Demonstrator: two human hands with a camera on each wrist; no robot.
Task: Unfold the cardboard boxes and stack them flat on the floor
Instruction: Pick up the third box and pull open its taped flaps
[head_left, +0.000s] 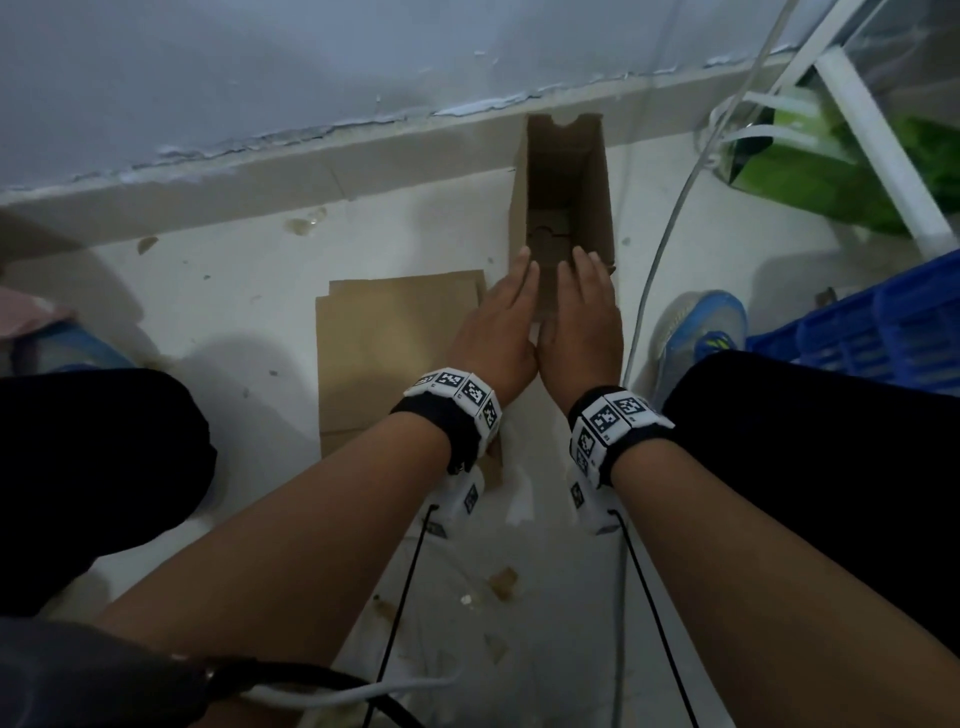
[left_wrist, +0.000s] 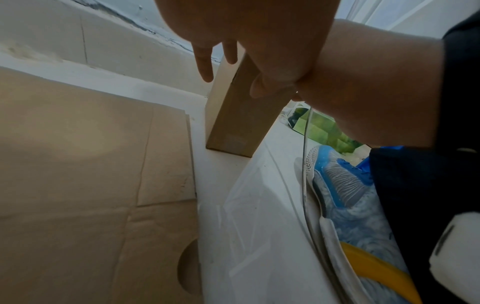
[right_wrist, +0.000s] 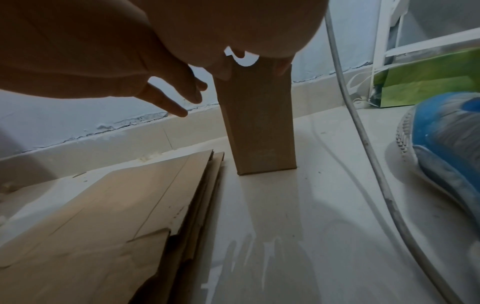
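Observation:
A tall narrow cardboard box stands upright on the floor with its top open, close to the wall; it also shows in the wrist views. My right hand lies with straight fingers over the box's near top rim and touches it. My left hand is held flat beside the box's left wall, its fingers straight and slightly apart from the cardboard. A stack of flattened cardboard lies on the floor left of the box.
A blue crate and a green bag under a white frame stand at the right. A white cable hangs past my blue shoe. The skirting runs behind the box.

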